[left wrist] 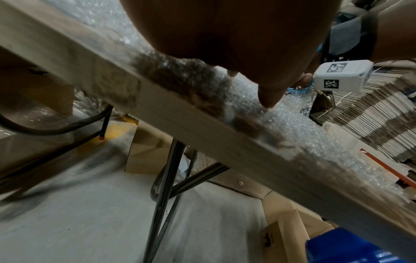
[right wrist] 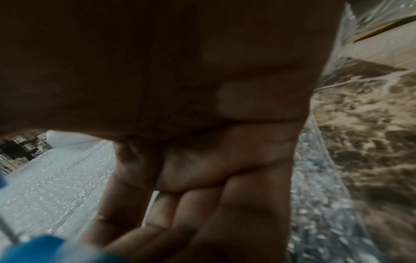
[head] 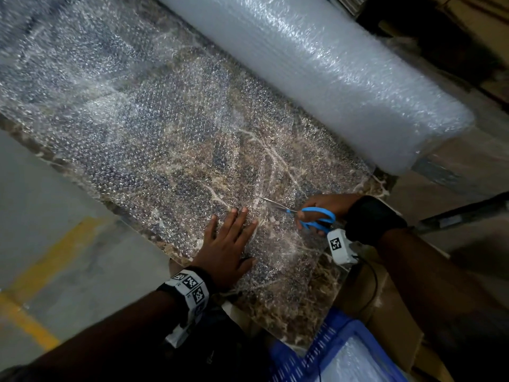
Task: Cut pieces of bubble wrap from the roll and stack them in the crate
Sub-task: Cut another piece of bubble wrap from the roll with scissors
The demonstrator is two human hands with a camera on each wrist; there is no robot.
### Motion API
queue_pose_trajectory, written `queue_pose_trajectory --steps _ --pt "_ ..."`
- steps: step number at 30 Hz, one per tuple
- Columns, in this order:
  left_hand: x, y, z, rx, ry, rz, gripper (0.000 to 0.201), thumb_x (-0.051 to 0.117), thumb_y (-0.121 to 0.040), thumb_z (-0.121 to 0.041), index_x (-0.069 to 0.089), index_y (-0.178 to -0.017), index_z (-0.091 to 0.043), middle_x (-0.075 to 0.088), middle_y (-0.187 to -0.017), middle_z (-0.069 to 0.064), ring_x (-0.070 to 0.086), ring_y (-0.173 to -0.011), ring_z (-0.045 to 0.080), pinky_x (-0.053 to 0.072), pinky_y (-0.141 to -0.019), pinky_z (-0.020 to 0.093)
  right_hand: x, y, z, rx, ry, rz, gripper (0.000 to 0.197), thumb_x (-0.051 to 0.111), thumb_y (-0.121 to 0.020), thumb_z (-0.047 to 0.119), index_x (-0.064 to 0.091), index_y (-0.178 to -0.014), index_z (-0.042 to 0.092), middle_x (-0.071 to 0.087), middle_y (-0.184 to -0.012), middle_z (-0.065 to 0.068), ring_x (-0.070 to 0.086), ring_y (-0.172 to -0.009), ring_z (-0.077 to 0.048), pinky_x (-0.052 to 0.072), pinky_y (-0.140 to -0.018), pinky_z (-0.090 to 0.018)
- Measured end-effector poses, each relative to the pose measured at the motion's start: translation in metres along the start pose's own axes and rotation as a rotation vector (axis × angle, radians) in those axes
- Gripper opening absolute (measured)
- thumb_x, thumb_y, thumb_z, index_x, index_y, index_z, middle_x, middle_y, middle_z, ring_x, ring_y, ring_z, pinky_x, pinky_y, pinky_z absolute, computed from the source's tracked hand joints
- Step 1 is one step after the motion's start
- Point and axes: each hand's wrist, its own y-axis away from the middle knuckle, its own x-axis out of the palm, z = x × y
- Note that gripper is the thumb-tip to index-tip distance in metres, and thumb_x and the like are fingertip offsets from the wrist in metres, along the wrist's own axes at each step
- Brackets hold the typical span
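Note:
A big roll of bubble wrap [head: 316,70] lies across the far side of a marble-patterned table [head: 292,321]. Its unrolled sheet [head: 165,139] covers the tabletop. My left hand [head: 228,244] lies flat on the sheet with fingers spread, pressing it down near the front edge. Just to its right, my right hand [head: 325,213] grips blue-handled scissors [head: 316,217], whose blades point left into the sheet. The right wrist view shows curled fingers [right wrist: 202,204] and a blurred blue handle [right wrist: 40,249]. A blue crate [head: 338,354] stands below the table's near corner with bubble wrap inside.
Cardboard boxes [left wrist: 290,224] sit on the floor under and beside the table. Black metal table legs [left wrist: 166,178] show in the left wrist view. Stacks of flat cardboard [left wrist: 364,113] rise at the right. A yellow line [head: 49,260] marks the grey floor at left.

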Motion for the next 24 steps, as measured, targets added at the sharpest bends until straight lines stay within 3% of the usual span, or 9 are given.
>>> queue_pose_trajectory --steps 3,7,12,15,18,21,24 --pt "-0.001 0.0 0.0 0.007 0.004 -0.009 0.081 0.038 -0.09 -0.067 0.018 -0.155 -0.024 0.002 -0.164 0.006 0.001 -0.15 0.029 0.004 -0.115 0.061 -0.003 -0.006 0.011 -0.01 0.001 0.012 0.067 0.062 -0.069 0.077 0.071 -0.09 0.014 0.065 -0.077 -0.013 0.061 -0.067 -0.025 0.05 -0.06 -0.03" --pt "0.0 0.0 0.0 0.01 0.016 -0.008 0.08 0.038 -0.09 -0.067 0.018 -0.155 -0.024 0.003 -0.164 0.006 0.003 -0.15 0.029 0.005 -0.115 0.062 -0.007 -0.014 0.019 0.004 0.024 0.03 0.079 0.062 -0.065 0.082 0.071 -0.095 0.01 0.065 -0.077 -0.009 0.061 -0.068 -0.023 0.052 -0.062 -0.031" --pt "0.0 0.0 0.0 0.009 0.012 -0.011 0.081 0.037 -0.091 -0.067 0.015 -0.156 -0.024 0.001 -0.164 0.005 0.001 -0.15 0.028 0.003 -0.115 0.061 -0.006 -0.02 0.024 0.0 0.024 0.017 0.067 0.063 -0.067 0.078 0.073 -0.094 0.017 0.065 -0.077 -0.002 0.061 -0.067 -0.018 0.051 -0.063 -0.031" --pt "0.0 0.0 0.0 0.008 0.008 -0.016 0.081 0.036 -0.091 -0.067 0.014 -0.156 -0.024 0.001 -0.164 0.006 0.0 -0.15 0.028 0.004 -0.115 0.061 -0.002 -0.022 0.023 -0.028 0.066 -0.013 0.058 0.061 -0.081 0.067 0.072 -0.096 0.012 0.066 -0.074 0.001 0.062 -0.065 -0.017 0.05 -0.061 -0.029" --pt "0.001 0.0 0.0 0.004 0.01 -0.013 0.081 0.038 -0.09 -0.066 0.015 -0.156 -0.024 0.002 -0.164 0.006 0.001 -0.15 0.028 0.005 -0.115 0.061 0.004 -0.026 0.021 -0.041 0.102 -0.059 0.058 0.062 -0.084 0.061 0.072 -0.099 0.006 0.067 -0.077 -0.009 0.061 -0.063 -0.018 0.048 -0.058 -0.026" --pt "0.001 0.0 0.0 0.004 0.003 -0.008 0.08 0.037 -0.09 -0.066 0.018 -0.155 -0.023 0.005 -0.164 0.007 0.003 -0.15 0.028 0.006 -0.115 0.062 0.01 -0.03 0.016 -0.056 0.19 -0.133 0.059 0.065 -0.081 0.062 0.072 -0.09 0.004 0.071 -0.081 -0.017 0.061 -0.061 -0.026 0.048 -0.06 -0.026" --pt "0.001 0.0 0.0 0.005 -0.005 -0.009 0.08 0.035 -0.09 -0.065 0.017 -0.155 -0.023 0.003 -0.164 0.007 0.001 -0.15 0.029 0.004 -0.115 0.062 0.012 -0.027 0.015 -0.072 0.207 -0.158 0.046 0.07 -0.085 0.048 0.065 -0.069 0.005 0.065 -0.059 -0.004 0.056 -0.052 -0.021 0.046 -0.057 -0.023"
